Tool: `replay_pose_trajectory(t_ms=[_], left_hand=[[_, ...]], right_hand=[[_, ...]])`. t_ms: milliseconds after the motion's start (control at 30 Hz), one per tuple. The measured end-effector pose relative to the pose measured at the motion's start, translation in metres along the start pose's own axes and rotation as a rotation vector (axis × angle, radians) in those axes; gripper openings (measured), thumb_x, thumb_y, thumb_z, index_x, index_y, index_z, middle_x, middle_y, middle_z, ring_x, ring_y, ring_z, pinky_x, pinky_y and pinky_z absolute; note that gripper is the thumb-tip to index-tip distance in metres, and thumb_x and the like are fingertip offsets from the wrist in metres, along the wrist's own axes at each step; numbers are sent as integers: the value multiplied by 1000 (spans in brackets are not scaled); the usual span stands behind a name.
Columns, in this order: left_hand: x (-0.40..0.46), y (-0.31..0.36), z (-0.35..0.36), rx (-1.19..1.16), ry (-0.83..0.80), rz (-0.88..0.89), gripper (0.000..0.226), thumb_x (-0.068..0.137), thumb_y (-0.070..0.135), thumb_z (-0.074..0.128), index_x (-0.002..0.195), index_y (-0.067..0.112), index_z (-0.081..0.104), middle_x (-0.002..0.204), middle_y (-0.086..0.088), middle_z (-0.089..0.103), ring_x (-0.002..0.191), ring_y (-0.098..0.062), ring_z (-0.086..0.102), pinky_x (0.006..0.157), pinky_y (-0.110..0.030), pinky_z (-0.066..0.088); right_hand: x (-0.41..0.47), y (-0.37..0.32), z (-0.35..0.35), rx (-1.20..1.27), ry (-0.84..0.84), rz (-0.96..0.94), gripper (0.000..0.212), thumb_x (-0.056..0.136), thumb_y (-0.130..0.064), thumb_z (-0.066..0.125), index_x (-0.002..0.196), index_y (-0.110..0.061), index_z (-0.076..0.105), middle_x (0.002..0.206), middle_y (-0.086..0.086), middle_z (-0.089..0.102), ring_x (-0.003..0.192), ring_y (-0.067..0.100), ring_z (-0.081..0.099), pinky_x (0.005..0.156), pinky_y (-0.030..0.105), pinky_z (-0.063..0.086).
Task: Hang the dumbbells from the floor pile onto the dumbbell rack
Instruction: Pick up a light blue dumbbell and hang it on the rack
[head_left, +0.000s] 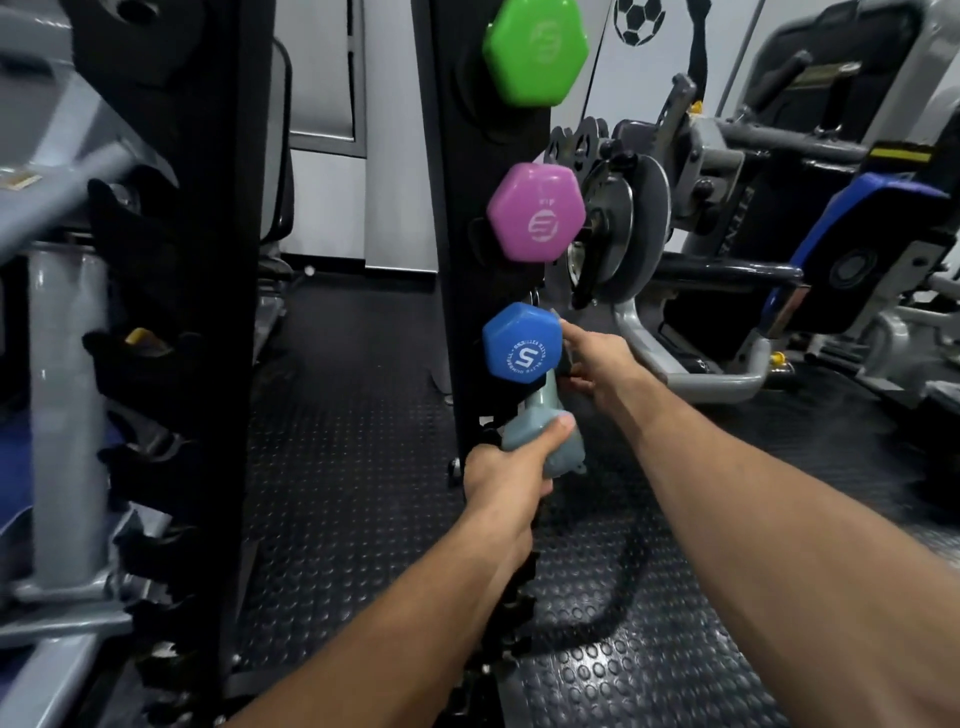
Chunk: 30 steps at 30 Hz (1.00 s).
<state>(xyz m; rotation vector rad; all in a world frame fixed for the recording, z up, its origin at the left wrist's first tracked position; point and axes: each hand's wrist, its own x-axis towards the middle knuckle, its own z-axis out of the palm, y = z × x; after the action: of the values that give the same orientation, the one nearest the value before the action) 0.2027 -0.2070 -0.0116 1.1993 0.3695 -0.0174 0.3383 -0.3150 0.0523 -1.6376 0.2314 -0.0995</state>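
A: Fingers (563, 423) of the left hand (511, 475) curl around a matte grey dumbbell (545, 431) below the rack (457, 208).

B: The right hand (597, 364) holds the hexagonal blue dumbbell (522, 345), marked "5".

- We see the black dumbbell rack (457, 218) standing upright on the studded rubber floor (353, 467).
- On the rack's right post hang a green dumbbell (535, 52), below it a pink dumbbell (535, 213), and lowest a blue dumbbell (522, 345).
- Just under the blue one, our left hand (506, 470) grips a grey dumbbell (545, 431).
- Our right hand (597, 364) holds the grey dumbbell's far end, right of the rack.
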Motion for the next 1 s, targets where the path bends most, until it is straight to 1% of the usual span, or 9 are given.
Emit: replay_pose_trajectory(t_ms=[100,233,333,433,533,600,667,767,1000], left_hand=[[5,-3,-4,-62,3,-27,64,65,43,95,109,5,69,102,-5,78,90,-22,76,79,-35,64],[5,-2,-4,-176,-54,-70,59,70,39,92,112,5,69,108,-10,76,95,-23,76,84,-37,63],[6,3,2,-337,-97,-149,57,77,35,89,117,4,62,117,-14,71,102,-28,74,89,-40,62],[6,4,11,-530,-122,-178,58,82,34,84,124,0,62,123,-20,68,97,-30,74,94,-44,60],[1,-3,12,-643,-157,-173,53,88,36,78,123,0,62,123,-24,68,98,-31,75,99,-45,58],[-3,-9,4,-664,-191,-185,53,90,39,74,121,-3,63,119,-28,69,104,-35,74,101,-45,57],[-1,-15,-6,-673,-199,-196,56,91,41,72,123,-4,61,119,-31,67,108,-37,72,102,-46,55],[2,-22,-20,-637,-206,-197,52,91,39,71,124,-1,61,121,-31,68,111,-39,70,105,-48,53],[4,-20,-29,-410,-189,-144,49,91,46,70,113,4,62,116,-26,72,104,-33,74,99,-44,58]], right_hand=[[6,5,0,14,0,31,34,88,-26,74,112,-2,74,91,10,70,66,19,65,44,23,50],[9,6,-2,-26,-10,-11,19,94,-23,71,81,-9,69,74,11,55,37,10,44,35,16,34],[13,9,4,-40,-23,-17,13,93,-10,68,81,-10,69,72,10,61,42,11,49,38,18,40],[12,9,21,-13,-114,-5,25,95,0,57,71,-9,61,45,-3,59,40,8,53,48,20,42],[10,12,29,34,-125,28,37,100,-5,51,63,-11,51,36,-6,51,37,9,50,46,20,39],[11,18,26,84,-128,40,32,97,-13,56,66,-12,61,47,-2,59,47,13,56,49,22,43],[9,26,24,120,-128,35,21,91,-19,63,72,-15,71,63,2,65,62,19,58,63,30,46],[8,36,24,191,-80,35,25,93,-12,58,70,-17,64,53,-4,57,57,15,48,59,30,40],[0,38,22,175,-110,38,20,97,-17,58,78,-18,64,56,-9,66,61,10,58,61,27,48]])
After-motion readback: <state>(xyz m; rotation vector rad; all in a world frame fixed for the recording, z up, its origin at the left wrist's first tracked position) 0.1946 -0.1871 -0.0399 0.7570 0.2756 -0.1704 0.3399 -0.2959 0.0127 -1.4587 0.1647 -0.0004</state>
